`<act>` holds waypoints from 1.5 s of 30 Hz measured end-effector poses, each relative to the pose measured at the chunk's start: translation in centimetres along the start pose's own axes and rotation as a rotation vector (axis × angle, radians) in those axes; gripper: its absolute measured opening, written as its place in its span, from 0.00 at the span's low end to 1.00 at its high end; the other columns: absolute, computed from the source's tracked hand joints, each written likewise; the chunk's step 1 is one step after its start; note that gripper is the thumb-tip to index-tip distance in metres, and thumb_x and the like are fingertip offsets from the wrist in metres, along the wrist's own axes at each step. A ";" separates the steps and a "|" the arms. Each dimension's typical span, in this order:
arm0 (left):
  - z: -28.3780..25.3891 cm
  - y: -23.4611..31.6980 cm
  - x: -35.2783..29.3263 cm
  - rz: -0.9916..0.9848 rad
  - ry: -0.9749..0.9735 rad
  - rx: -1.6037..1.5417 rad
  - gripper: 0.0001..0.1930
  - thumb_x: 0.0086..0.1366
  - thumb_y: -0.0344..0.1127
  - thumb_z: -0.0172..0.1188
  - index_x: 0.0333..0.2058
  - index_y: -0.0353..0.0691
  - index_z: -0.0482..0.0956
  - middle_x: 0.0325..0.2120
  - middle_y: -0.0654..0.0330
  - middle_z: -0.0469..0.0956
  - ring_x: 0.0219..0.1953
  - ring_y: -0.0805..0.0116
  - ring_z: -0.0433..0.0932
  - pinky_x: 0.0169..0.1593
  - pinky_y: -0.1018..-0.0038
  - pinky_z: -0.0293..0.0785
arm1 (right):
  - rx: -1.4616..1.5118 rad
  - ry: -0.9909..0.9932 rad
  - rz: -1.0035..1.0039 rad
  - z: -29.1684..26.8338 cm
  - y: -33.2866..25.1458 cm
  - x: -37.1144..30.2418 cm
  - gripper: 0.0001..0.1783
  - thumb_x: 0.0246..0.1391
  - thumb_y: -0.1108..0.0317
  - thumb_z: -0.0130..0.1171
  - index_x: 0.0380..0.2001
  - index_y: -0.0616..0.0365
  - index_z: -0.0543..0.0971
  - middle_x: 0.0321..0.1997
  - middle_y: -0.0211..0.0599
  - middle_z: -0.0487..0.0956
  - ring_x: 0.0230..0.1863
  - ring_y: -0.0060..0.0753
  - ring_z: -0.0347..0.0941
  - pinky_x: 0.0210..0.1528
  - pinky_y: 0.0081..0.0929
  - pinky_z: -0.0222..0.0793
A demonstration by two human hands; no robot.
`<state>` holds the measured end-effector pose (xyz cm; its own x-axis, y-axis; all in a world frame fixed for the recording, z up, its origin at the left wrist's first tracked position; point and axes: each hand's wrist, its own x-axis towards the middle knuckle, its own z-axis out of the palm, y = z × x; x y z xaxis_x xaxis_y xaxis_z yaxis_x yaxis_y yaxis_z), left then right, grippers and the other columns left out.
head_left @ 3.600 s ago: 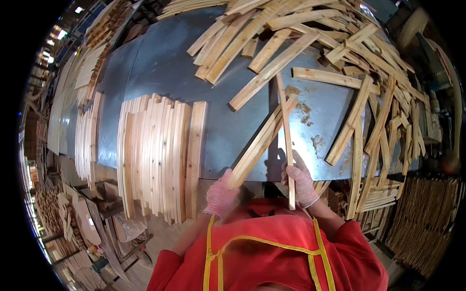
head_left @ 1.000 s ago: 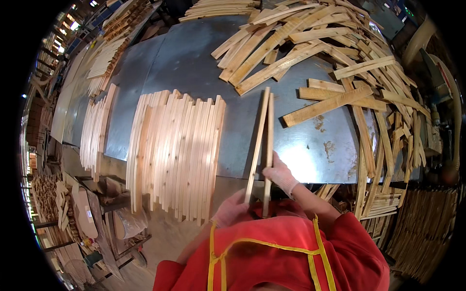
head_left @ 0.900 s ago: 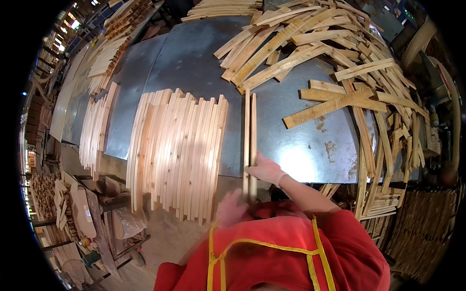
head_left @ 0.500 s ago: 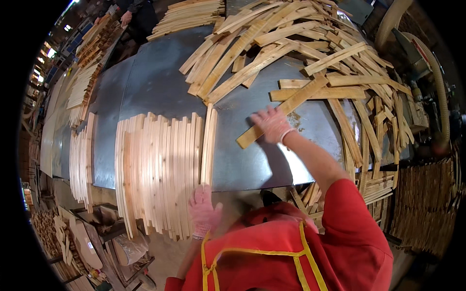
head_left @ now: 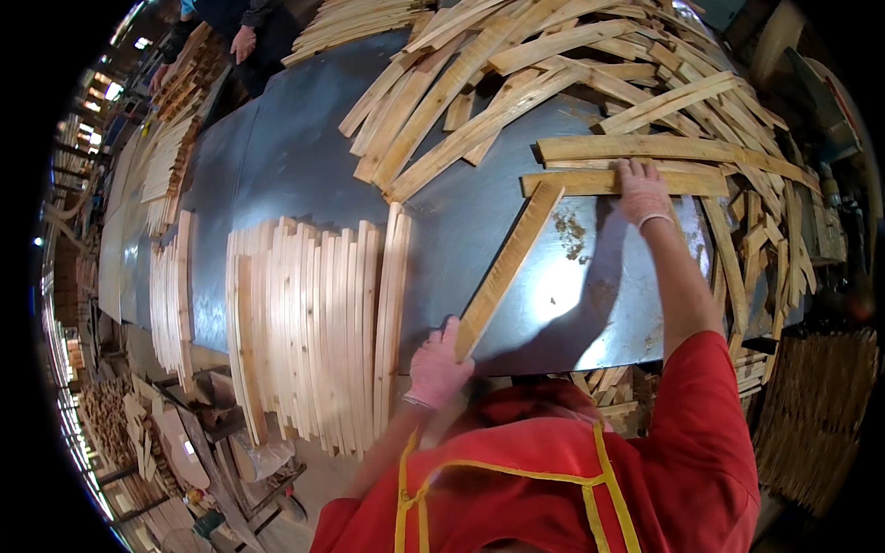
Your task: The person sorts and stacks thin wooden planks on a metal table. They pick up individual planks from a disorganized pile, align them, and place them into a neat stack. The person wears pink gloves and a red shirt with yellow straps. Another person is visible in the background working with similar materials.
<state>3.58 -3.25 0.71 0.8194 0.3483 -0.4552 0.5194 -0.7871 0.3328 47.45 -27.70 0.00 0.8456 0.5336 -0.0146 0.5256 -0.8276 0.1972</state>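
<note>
Both my hands wear pale pinkish gloves. My left hand (head_left: pixel 439 367) is closed round the near end of a wooden slat (head_left: pixel 512 267), which slants away to the right across the metal tabletop (head_left: pixel 442 249). Farther right, my right hand (head_left: pixel 643 192) has its fingers hooked over another slat (head_left: pixel 576 183) lying crosswise, below a longer slat (head_left: pixel 664 147). To the left of my left hand, several pale slats stand side by side in a row (head_left: pixel 304 332), with a few more slats (head_left: pixel 394 295) just right of that row.
A loose heap of slats (head_left: pixel 516 101) covers the far right of the table. Another row of slats (head_left: pixel 169 304) lies at the left. A co-worker's hand (head_left: pixel 243 42) shows at the far left. Stacked wood (head_left: pixel 811 415) stands on the right, a metal frame (head_left: pixel 217 461) lower left.
The slat that was under my right hand now has its near end in my left hand. My right hand has moved right and away, onto another slat. My left hand has left the row.
</note>
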 end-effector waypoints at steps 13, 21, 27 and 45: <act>3.8 -4.8 -8.8 -0.377 0.169 -0.763 0.25 0.64 0.39 0.66 0.58 0.35 0.79 0.43 0.47 0.85 0.44 0.47 0.84 0.50 0.59 0.80 | 0.840 -0.732 -0.090 -3.8 -22.0 -11.1 0.38 0.66 0.37 0.52 0.45 0.68 0.84 0.46 0.66 0.85 0.52 0.62 0.83 0.60 0.49 0.75; 0.9 -6.4 -8.4 -0.004 0.452 0.048 0.45 0.57 0.50 0.70 0.71 0.39 0.67 0.68 0.52 0.67 0.71 0.47 0.64 0.73 0.48 0.59 | 1.355 -0.874 -0.214 -5.0 -36.2 -15.7 0.36 0.64 0.41 0.59 0.57 0.66 0.79 0.49 0.62 0.84 0.51 0.49 0.82 0.55 0.43 0.77; 0.9 -9.4 -6.5 -0.033 0.492 0.209 0.40 0.57 0.46 0.66 0.69 0.40 0.69 0.65 0.51 0.68 0.71 0.45 0.62 0.74 0.44 0.56 | 0.690 -0.092 -0.236 -7.2 -25.0 -6.7 0.28 0.51 0.50 0.67 0.50 0.58 0.81 0.50 0.51 0.84 0.53 0.54 0.81 0.55 0.46 0.77; 0.8 -3.8 -5.9 0.049 0.536 0.294 0.36 0.55 0.42 0.71 0.64 0.40 0.74 0.63 0.51 0.70 0.69 0.43 0.66 0.70 0.45 0.63 | 0.200 0.268 0.528 0.9 0.4 -11.5 0.39 0.52 0.53 0.71 0.66 0.53 0.74 0.55 0.52 0.80 0.61 0.58 0.75 0.65 0.50 0.71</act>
<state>-3.43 -2.72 1.49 0.8880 0.4561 0.0594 0.4524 -0.8894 0.0661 38.07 -34.31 -0.68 0.9569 0.0469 0.2865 0.0719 -0.9944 -0.0771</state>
